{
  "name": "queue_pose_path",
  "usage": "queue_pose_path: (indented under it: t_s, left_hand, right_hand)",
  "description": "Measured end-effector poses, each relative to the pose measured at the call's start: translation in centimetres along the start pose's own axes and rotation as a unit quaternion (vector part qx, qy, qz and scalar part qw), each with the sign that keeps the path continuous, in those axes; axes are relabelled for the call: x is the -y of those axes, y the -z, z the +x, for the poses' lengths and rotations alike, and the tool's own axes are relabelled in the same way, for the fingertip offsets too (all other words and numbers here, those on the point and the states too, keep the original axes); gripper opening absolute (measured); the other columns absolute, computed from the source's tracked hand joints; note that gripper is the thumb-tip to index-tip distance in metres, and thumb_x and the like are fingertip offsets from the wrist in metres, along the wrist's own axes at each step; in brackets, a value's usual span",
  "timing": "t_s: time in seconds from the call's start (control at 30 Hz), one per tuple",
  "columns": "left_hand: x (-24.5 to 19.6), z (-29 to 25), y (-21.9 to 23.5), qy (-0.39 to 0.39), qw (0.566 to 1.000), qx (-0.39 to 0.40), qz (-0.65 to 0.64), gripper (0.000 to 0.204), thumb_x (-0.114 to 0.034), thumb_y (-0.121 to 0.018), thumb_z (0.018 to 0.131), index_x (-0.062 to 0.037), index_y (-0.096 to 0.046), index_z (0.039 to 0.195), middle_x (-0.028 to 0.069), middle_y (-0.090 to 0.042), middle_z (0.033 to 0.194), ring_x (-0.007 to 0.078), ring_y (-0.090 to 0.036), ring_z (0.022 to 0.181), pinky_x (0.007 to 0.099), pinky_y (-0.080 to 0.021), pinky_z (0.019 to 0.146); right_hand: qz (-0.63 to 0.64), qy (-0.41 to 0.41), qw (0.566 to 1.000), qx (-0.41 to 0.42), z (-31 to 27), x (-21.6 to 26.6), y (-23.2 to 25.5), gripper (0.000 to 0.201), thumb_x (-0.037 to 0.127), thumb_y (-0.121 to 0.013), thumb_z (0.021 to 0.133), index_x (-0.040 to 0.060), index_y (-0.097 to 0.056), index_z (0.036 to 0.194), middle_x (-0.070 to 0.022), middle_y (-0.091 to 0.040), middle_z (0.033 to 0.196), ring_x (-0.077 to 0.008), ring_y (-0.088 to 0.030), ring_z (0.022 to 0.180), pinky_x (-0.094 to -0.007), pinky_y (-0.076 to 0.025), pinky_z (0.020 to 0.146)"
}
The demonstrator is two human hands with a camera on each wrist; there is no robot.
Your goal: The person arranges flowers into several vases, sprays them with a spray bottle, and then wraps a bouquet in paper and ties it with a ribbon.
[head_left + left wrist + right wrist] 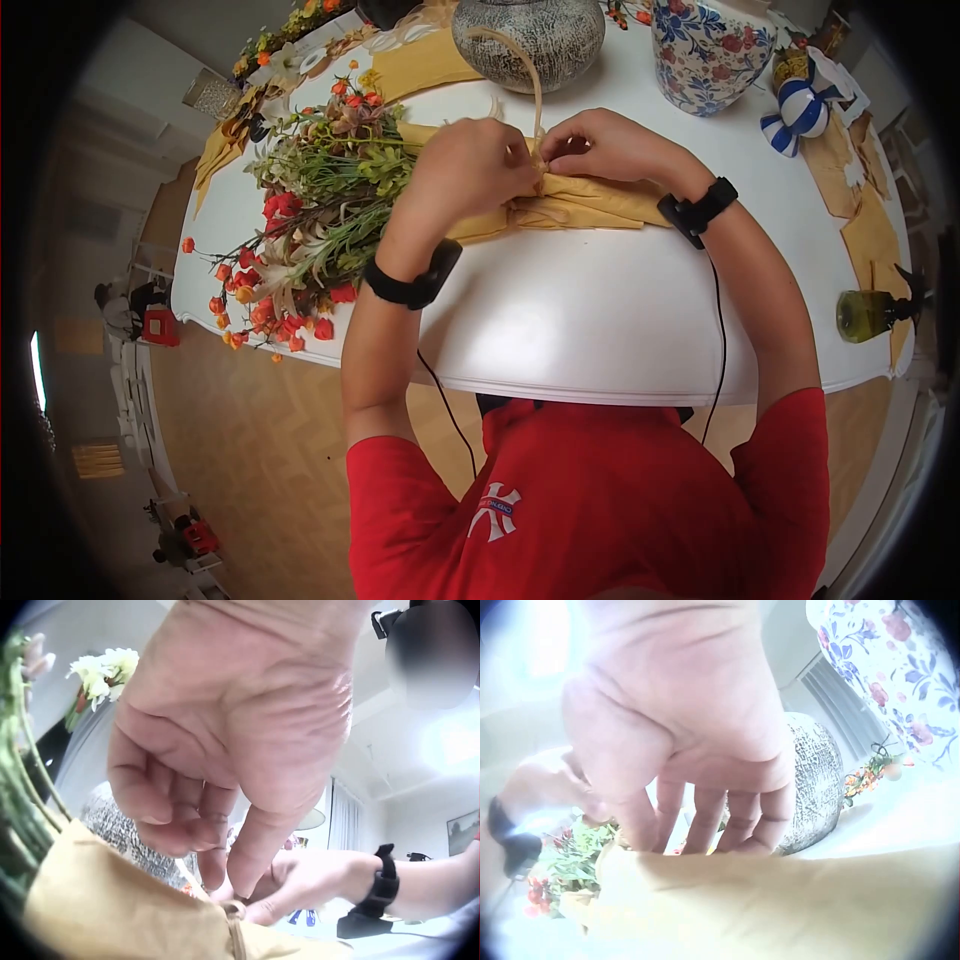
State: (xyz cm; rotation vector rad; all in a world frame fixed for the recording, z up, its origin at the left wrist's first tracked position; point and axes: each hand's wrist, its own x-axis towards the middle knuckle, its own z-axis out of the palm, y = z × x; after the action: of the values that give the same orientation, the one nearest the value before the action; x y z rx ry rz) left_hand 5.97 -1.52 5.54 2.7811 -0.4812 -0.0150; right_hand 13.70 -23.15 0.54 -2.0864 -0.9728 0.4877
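Observation:
A bouquet of artificial flowers, with red, orange and pale blooms, lies on its side on the white table. Tan-yellow wrapping paper is gathered around its stems. A thin pale ribbon circles the paper's narrow part, and a long loop of it arches up in the head view. My left hand pinches the ribbon at the knot between thumb and forefinger. From the other side, my right hand pinches the ribbon close beside it. In the right wrist view its fingertips are partly hidden behind the paper.
Behind the hands stands a grey textured vase, with a floral-patterned vase to its right. More yellow paper lies at the back. A blue-and-white striped ornament and a green spray bottle are on the right side.

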Motion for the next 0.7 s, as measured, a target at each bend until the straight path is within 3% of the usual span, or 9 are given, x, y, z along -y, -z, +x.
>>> queue_pose_path:
  t_s: [0.03, 0.13, 0.23, 0.33, 0.53, 0.63, 0.7]
  left_hand:
    - [-0.3, -0.3, -0.8, -0.006, 0.998, -0.03, -0.051, 0.029, -0.03, -0.08, 0.08, -0.0021, -0.077, 0.086, 0.0146, -0.073, 0.075, 0.03, -0.071, 0.069, 0.0378, -0.054, 0.065]
    - [-1.3, -0.6, -1.6, 0.02, 0.999, -0.033, -0.038, 0.03, -0.029, -0.081, 0.079, -0.0011, -0.075, 0.088, 0.0149, -0.074, 0.077, 0.0304, -0.071, 0.07, 0.0385, -0.054, 0.067]
    - [-1.1, -0.6, -3.3, 0.004, 0.995, -0.094, -0.036, 0.033, -0.029, -0.081, 0.079, -0.0006, -0.074, 0.093, 0.0154, -0.075, 0.078, 0.0308, -0.072, 0.072, 0.0395, -0.055, 0.069]
    - [-1.3, -0.7, -3.6, 0.021, 0.996, -0.088, -0.017, 0.036, -0.029, -0.081, 0.08, -0.0002, -0.073, 0.1, 0.0159, -0.075, 0.08, 0.0312, -0.073, 0.074, 0.0402, -0.054, 0.071]
    - [-0.8, -0.9, -4.2, 0.041, 0.993, -0.087, -0.072, 0.029, -0.025, -0.078, 0.078, -0.0037, -0.075, 0.098, 0.0161, -0.072, 0.076, 0.0355, -0.071, 0.075, 0.0456, -0.055, 0.072]
    - [-0.1, -0.6, -4.6, 0.035, 0.99, -0.081, -0.109, 0.029, -0.021, -0.078, 0.082, 0.0013, -0.072, 0.099, 0.0088, -0.067, 0.067, 0.0188, -0.061, 0.058, 0.0331, -0.049, 0.062]
    - [-0.1, -0.6, -4.7, 0.048, 0.98, -0.076, -0.18, 0.022, -0.016, -0.075, 0.084, 0.0007, -0.071, 0.098, 0.0034, -0.063, 0.066, 0.0119, -0.056, 0.057, 0.0293, -0.046, 0.06]
  right_hand:
    - [-0.01, 0.004, 1.0, -0.001, 0.2, -0.1, 0.0, 0.021, 0.018, -0.071, 0.097, 0.0017, -0.073, 0.109, -0.0067, -0.073, 0.097, -0.0146, -0.065, 0.09, -0.0306, -0.052, 0.087]
    - [-0.046, 0.017, 0.999, -0.004, 0.3, -0.3, -0.1, 0.019, 0.017, -0.07, 0.097, 0.0023, -0.072, 0.108, -0.006, -0.072, 0.096, -0.0143, -0.063, 0.086, -0.0312, -0.051, 0.083]
    - [-0.067, 0.027, 0.997, -0.014, 0.1, 0.3, -0.2, 0.018, 0.017, -0.067, 0.099, 0.0022, -0.07, 0.109, -0.0062, -0.071, 0.095, -0.0151, -0.061, 0.083, -0.0318, -0.05, 0.081]
    - [-0.031, 0.006, 0.999, -0.034, 0.0, -0.5, -0.9, 0.019, 0.019, -0.061, 0.102, 0.0022, -0.066, 0.109, -0.0067, -0.07, 0.095, -0.0162, -0.06, 0.083, -0.0322, -0.05, 0.08]
    - [0.021, -0.037, 0.995, -0.089, 1.5, -3.3, -1.7, 0.026, 0.025, -0.052, 0.105, 0.0014, -0.062, 0.104, -0.0089, -0.07, 0.09, -0.019, -0.065, 0.083, -0.0343, -0.051, 0.079]
    - [-0.033, -0.075, 0.99, -0.115, 1.5, -2.0, -1.4, 0.027, 0.026, -0.053, 0.103, 0.0009, -0.063, 0.099, -0.0101, -0.071, 0.085, -0.0228, -0.067, 0.08, -0.036, -0.052, 0.077]
    - [-0.057, -0.085, 0.986, -0.134, 1.7, -1.8, -1.4, 0.029, 0.028, -0.055, 0.101, 0.0013, -0.064, 0.095, -0.0116, -0.072, 0.083, -0.027, -0.068, 0.078, -0.038, -0.053, 0.076]
